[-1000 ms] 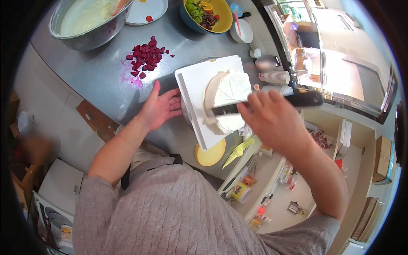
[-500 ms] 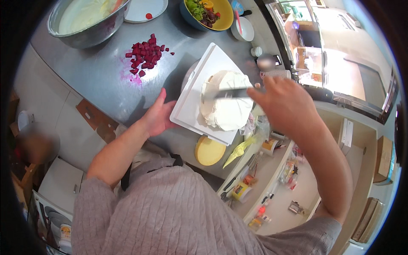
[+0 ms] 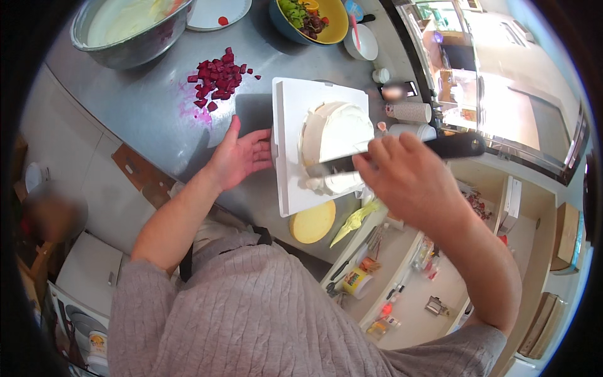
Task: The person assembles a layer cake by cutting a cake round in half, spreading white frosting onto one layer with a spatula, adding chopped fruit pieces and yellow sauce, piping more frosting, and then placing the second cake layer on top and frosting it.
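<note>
A round cake (image 3: 342,133) coated in white cream sits on a square white cake board (image 3: 289,182), raised above the metal table. My right hand (image 3: 411,179) is closed round an icing spatula (image 3: 449,146), its black handle sticking out to the right. The spatula's blade lies over the near part of the cake top, where the cream looks uneven. At the board's left edge is my left hand (image 3: 242,154), fingers spread and thumb up; its fingertips are at or just beside the edge. Whatever holds the board up is mostly hidden beneath it.
Diced dark red fruit (image 3: 217,78) lies on the metal table (image 3: 138,107). Behind stand a steel bowl of cream (image 3: 129,53), a white plate (image 3: 210,22) and a yellow fruit bowl (image 3: 336,22). A round sponge layer (image 3: 312,222) and a yellow piping bag (image 3: 355,223) are near me.
The cake board has turned, so its edges now run nearly straight up and across. My right hand has moved nearer with the spatula. My left hand's fingers have spread out beside the board.
</note>
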A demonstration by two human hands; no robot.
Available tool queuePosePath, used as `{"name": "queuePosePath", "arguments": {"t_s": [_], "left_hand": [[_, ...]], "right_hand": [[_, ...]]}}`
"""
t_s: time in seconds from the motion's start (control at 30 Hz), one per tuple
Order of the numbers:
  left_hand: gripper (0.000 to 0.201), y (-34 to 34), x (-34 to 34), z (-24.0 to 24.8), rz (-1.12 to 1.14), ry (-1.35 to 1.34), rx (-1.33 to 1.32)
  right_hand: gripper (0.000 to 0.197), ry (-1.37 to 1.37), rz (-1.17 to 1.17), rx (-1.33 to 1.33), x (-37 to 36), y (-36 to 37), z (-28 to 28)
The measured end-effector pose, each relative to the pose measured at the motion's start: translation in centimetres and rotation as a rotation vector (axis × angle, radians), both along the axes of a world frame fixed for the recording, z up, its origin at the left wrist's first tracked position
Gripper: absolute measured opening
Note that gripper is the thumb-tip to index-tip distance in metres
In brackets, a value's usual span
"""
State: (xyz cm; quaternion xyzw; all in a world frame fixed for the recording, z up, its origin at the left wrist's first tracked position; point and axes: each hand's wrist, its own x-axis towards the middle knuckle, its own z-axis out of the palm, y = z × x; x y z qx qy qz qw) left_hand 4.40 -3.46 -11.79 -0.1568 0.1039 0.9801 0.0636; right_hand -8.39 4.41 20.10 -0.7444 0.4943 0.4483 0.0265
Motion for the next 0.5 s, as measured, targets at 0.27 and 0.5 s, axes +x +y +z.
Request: {"name": "queuePosePath", "arguments": {"t_s": [0.27,0.5], "left_hand": [[0.097,0.0,-0.1,-0.7,-0.101,0.034,-0.029],[0.095,0.9,0.5,1.2,-0.134,-0.073,0.038]], "right_hand": [[0.027,0.068,-0.167,0.143,0.7,-0.6,0.8],[0.005,0.066,-0.101,-0.127,-1.9,-1.6,0.7]]}}
